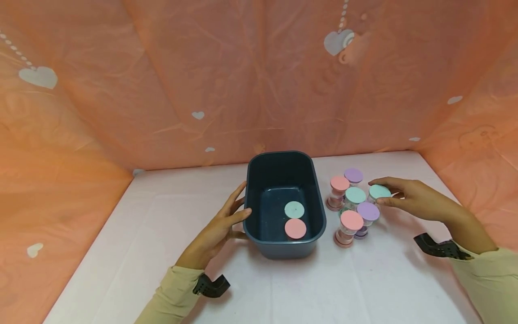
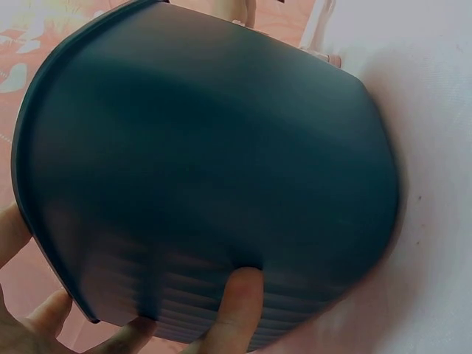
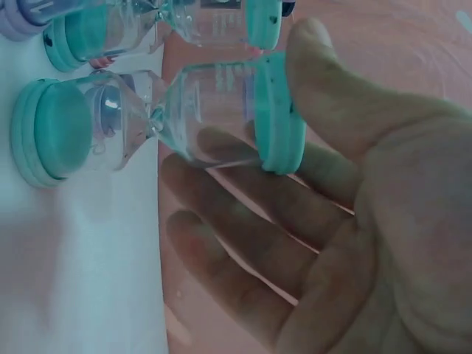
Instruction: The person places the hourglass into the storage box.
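Note:
A dark blue plastic bin (image 1: 279, 249) stands on the table, holding two hourglasses, one with a mint cap (image 1: 294, 209) and one with a pink cap (image 1: 295, 228). My left hand (image 1: 218, 227) rests against the bin's left side, fingers spread and fairly straight; in the left wrist view fingertips touch its dark outer wall (image 2: 221, 147). To the right of the bin, my right hand (image 1: 408, 196) reaches around a mint hourglass (image 3: 280, 114) standing on the table. Its thumb is by the cap and its loosely bent fingers lie behind the glass.
Several more hourglasses cluster between the bin and my right hand: pink ones (image 1: 351, 220) (image 1: 339, 183), purple ones (image 1: 368, 211) (image 1: 354, 175) and another mint one (image 1: 355, 195). A white cloth (image 1: 259, 292) covers the table. Orange sheeting (image 1: 243, 81) hangs behind and at both sides.

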`<state>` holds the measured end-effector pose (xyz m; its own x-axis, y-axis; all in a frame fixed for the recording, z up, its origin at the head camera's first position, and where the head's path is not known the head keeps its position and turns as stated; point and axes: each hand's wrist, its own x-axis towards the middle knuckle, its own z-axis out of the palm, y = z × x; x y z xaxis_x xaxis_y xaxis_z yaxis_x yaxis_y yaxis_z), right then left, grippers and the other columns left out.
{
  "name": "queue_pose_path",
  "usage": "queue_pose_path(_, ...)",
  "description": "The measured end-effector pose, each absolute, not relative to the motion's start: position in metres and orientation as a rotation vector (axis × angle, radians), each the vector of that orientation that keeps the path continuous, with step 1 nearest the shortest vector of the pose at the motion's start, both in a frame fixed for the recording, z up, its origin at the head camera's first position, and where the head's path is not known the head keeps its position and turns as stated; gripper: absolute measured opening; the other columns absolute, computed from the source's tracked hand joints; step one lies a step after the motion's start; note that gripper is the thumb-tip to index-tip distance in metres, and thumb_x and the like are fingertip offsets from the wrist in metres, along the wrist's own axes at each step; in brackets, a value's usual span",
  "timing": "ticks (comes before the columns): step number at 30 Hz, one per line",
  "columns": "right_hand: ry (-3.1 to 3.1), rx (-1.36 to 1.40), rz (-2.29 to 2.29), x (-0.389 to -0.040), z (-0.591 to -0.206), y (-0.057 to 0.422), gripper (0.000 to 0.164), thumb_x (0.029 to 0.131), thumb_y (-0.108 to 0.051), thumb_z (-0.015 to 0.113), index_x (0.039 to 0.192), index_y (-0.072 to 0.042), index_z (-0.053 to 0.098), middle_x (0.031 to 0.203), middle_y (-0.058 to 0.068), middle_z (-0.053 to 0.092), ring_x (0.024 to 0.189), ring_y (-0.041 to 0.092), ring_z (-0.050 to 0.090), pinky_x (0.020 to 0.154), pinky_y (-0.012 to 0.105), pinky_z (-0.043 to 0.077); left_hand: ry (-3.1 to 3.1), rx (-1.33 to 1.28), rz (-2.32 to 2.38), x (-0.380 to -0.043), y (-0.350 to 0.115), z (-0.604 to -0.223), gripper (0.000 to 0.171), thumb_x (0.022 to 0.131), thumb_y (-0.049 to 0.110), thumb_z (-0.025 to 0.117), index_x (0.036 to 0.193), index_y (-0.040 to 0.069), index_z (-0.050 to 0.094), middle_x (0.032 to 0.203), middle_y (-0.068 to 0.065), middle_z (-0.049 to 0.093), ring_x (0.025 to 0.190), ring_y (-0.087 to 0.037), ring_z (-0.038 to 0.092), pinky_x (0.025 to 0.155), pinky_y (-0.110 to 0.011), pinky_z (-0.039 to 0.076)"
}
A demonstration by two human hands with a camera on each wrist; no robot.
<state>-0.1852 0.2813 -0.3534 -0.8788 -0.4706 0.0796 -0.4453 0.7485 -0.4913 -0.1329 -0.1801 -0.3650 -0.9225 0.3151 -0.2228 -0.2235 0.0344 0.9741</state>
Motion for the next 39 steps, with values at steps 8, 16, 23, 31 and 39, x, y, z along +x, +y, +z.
queue_pose_path(8,2.751,-0.815,-0.973,-0.189,-0.361,0.286,0.052,0.092,-0.020,0.071,0.141,-0.017,0.053,0.131,0.009,0.064,0.108,-0.014,0.055,0.083,0.011,0.050,1.944,0.092,1.945,-0.133,-0.180,-0.365,0.068,0.099,0.025,0.058,0.150,0.056,0.025,0.165,-0.007,0.015,0.147,-0.044,0.028,0.093,-0.061,0.052)
queue_pose_path(16,2.869,-0.871,-0.966,-0.192,-0.363,0.286,0.047,0.088,-0.016,0.075,0.133,-0.017,0.060,0.116,-0.009,0.066,0.102,-0.016,0.056,0.084,0.003,0.045,1.935,0.118,1.945,-0.133,-0.181,-0.365,0.069,0.100,0.025,0.058,0.153,0.052,0.022,0.165,-0.009,0.012,0.147,-0.047,0.026,0.094,-0.063,0.051)
queue_pose_path(23,2.917,-0.861,-1.036,-0.194,-0.349,0.286,0.046,0.088,-0.014,0.076,0.131,-0.018,0.062,0.111,-0.023,0.065,0.099,-0.016,0.057,0.083,0.001,0.044,1.923,0.113,1.954,-0.134,-0.181,-0.365,0.068,0.100,0.026,0.058,0.150,0.055,0.024,0.165,-0.006,0.015,0.147,-0.044,0.028,0.091,-0.059,0.053)
queue_pose_path(31,2.925,-0.830,-1.148,-0.186,-0.334,0.280,0.045,0.088,-0.006,0.073,0.131,-0.016,0.062,0.110,-0.022,0.064,0.097,-0.012,0.059,0.083,0.001,0.043,1.937,0.115,1.936,-0.134,-0.181,-0.365,0.069,0.099,0.026,0.057,0.152,0.053,0.022,0.165,-0.009,0.013,0.147,-0.046,0.027,0.093,-0.064,0.051)
queue_pose_path(39,2.967,-0.677,-1.157,-0.175,-0.319,0.278,0.045,0.090,-0.015,0.073,0.134,-0.018,0.061,0.111,-0.023,0.061,0.094,-0.011,0.058,0.080,0.001,0.042,1.875,0.132,1.902,-0.132,-0.183,-0.359,0.068,0.101,0.031,0.053,0.153,0.054,0.015,0.164,-0.012,0.012,0.142,-0.051,0.030,0.090,-0.069,0.050)
